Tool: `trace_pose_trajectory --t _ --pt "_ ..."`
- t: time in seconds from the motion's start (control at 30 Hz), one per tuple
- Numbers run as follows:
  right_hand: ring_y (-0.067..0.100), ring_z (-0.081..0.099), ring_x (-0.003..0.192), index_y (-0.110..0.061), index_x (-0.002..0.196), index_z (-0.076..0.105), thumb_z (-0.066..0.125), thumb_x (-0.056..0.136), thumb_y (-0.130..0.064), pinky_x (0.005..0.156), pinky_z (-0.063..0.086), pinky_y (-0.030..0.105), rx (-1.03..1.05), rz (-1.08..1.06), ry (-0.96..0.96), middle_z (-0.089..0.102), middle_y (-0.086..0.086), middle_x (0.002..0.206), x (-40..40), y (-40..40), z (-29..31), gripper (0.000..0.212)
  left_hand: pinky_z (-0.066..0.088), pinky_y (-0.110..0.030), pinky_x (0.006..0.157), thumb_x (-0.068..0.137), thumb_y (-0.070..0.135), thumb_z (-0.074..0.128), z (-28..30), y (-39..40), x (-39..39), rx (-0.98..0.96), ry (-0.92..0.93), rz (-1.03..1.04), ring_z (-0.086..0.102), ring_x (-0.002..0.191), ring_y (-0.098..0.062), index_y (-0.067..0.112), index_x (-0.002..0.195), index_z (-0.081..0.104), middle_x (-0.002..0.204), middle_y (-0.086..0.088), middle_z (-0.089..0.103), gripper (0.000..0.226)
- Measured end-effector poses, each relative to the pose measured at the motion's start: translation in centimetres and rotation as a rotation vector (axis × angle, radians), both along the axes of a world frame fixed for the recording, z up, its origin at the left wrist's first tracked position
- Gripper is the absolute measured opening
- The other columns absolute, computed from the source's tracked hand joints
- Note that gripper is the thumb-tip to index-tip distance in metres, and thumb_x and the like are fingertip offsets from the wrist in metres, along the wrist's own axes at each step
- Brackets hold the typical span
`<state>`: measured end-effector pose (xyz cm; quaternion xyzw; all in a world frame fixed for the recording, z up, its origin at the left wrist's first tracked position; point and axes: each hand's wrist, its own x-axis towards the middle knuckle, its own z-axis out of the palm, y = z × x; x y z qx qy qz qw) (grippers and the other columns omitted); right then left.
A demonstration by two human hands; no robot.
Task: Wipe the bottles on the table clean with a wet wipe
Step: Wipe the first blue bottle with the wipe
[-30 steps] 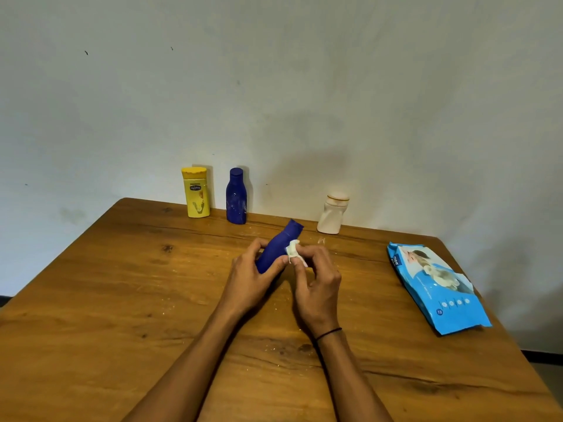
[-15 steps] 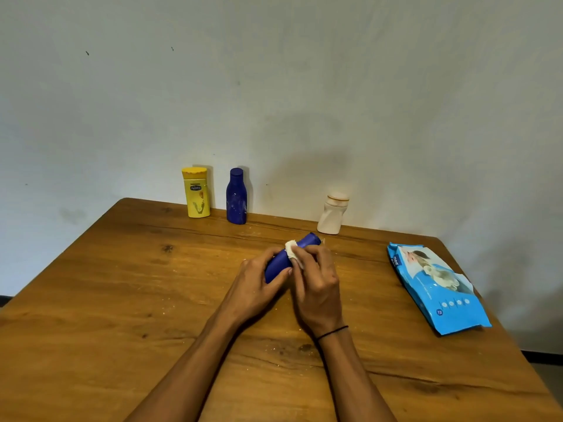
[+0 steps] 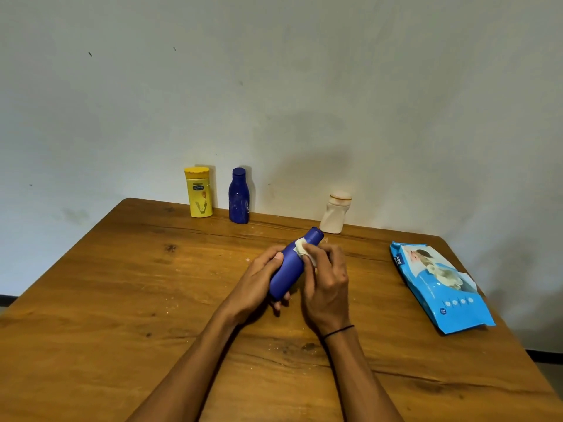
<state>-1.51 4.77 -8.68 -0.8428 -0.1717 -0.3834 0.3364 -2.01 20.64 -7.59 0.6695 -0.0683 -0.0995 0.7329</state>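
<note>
My left hand (image 3: 256, 284) grips a blue bottle (image 3: 292, 269) around its lower body, tilted with the cap pointing up and away to the right. My right hand (image 3: 327, 287) pinches a small crumpled white wet wipe (image 3: 301, 248) against the bottle's shoulder, just below the cap. Both hands hover above the middle of the wooden table (image 3: 122, 300). Three other bottles stand along the far edge by the wall: a yellow bottle (image 3: 198, 192), a dark blue bottle (image 3: 239, 196) and a white bottle (image 3: 336, 213).
A blue pack of wet wipes (image 3: 438, 287) lies flat near the table's right edge. A pale wall rises directly behind the far edge. Small white crumbs speckle the wood around my hands.
The bottle has turned in my left hand, so more of its body shows now. My right hand with the wipe has slid along the bottle's upper part near the cap.
</note>
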Motion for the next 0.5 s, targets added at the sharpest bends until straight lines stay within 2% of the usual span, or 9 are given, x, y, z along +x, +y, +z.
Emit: trace_pose_trajectory --t 0.13,0.23,0.33,0.4,0.5 --pt "0.021 0.054 0.095 -0.006 0.12 0.064 0.052 0.103 -0.011 0.078 0.051 0.039 0.067 -0.054 0.011 0.056 0.01 0.11 0.3 -0.2 0.1 0.021 0.049 -0.034 0.056 0.113 0.049 0.029 0.1 0.4 0.0 -0.126 0.068 -0.168 0.063 0.073 -0.032 0.026 0.137 0.05 0.094 -0.027 0.069 0.04" --pt "0.023 0.052 0.096 -0.007 0.116 0.063 0.057 0.1 -0.003 0.079 0.05 0.04 -0.035 0.043 0.03 0.054 0.008 0.11 -0.1 -0.1 0.3 0.017 0.049 -0.036 0.059 0.109 0.06 0.027 0.0 0.5 -0.1 -0.262 0.138 -0.172 0.062 0.074 -0.031 0.029 0.133 0.055 0.095 -0.025 0.065 0.049" --pt "0.023 0.049 0.094 -0.006 0.11 0.063 0.061 0.094 0.005 0.08 0.047 0.038 -0.145 0.224 0.046 0.053 0.006 0.106 -0.8 0.7 0.6 0.019 0.053 -0.041 0.061 0.106 0.064 0.025 -0.1 0.7 0.4 -0.38 0.171 -0.085 0.064 0.083 -0.034 0.025 0.139 0.053 0.118 -0.022 0.069 0.058" --pt "0.023 0.048 0.093 -0.006 0.107 0.063 0.062 0.092 0.004 0.08 0.046 0.04 -0.196 0.266 0.051 0.054 0.006 0.104 -1.1 1.3 0.7 0.018 0.054 -0.049 0.07 0.106 0.061 0.022 -0.1 0.9 0.7 -0.434 0.189 -0.023 0.064 0.098 -0.038 0.02 0.143 0.049 0.134 -0.018 0.068 0.061" --pt "0.02 0.046 0.092 -0.006 0.104 0.063 0.063 0.091 0.002 0.078 0.045 0.041 -0.232 0.283 0.042 0.054 0.005 0.103 -0.9 1.3 0.5 0.015 0.051 -0.064 0.096 0.108 0.057 0.019 0.2 0.9 0.6 -0.508 0.237 0.008 0.061 0.121 -0.04 0.019 0.146 0.047 0.139 -0.019 0.066 0.061"
